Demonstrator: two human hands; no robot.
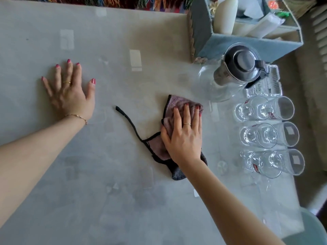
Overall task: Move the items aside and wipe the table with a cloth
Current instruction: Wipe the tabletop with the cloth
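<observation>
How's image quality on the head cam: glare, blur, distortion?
Head view: wide-angle bending toward the edges, plain at the organizer; soft daylight, faint shadows under both hands; pale reflections on the glossy table; the glasses and jug glint and look slightly soft; the right hand on the cloth is sharp.

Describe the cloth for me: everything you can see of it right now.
The cloth is a pinkish-mauve terry piece with black edging and a darker grey underside showing at its near corner. It lies crumpled flat on the table, a loose black trim strip trailing off to the left. The right hand presses on it with straight fingers. Nothing else touches it.
</observation>
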